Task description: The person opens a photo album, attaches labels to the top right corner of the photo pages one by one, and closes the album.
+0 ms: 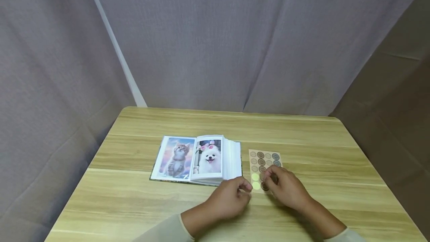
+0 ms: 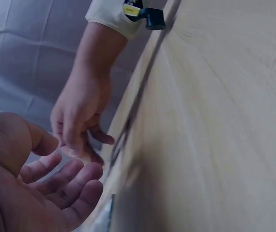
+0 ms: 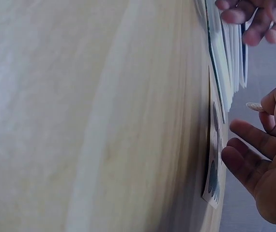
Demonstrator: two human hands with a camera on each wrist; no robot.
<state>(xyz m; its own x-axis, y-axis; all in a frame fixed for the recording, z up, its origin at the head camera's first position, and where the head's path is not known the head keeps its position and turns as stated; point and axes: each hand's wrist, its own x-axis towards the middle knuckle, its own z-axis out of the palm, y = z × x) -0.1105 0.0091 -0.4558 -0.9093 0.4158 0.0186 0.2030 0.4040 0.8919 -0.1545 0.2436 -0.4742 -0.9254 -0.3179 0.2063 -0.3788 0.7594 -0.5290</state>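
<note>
My right hand [image 1: 287,189] hovers over the lower part of a sticker sheet [image 1: 261,161]. Between its thumb and index finger it pinches a small round sticker [image 3: 254,106], seen nearly edge-on in the right wrist view. Rows of round brown, pale and bluish stickers cover the sheet, with two bright yellow circles at its lower left. My left hand [image 1: 230,199] is beside the sheet's lower left corner, its fingers loosely bent with nothing held, as the left wrist view also shows. Just behind this hand lies an open photo album [image 1: 231,160], partly overlapped by it in the head view.
The album's left page shows a kitten photo [image 1: 176,158], its right page a white dog photo [image 1: 208,158]. Everything lies on a wooden table [image 1: 127,204]. Grey curtains [image 1: 201,47] hang behind the table and along its sides.
</note>
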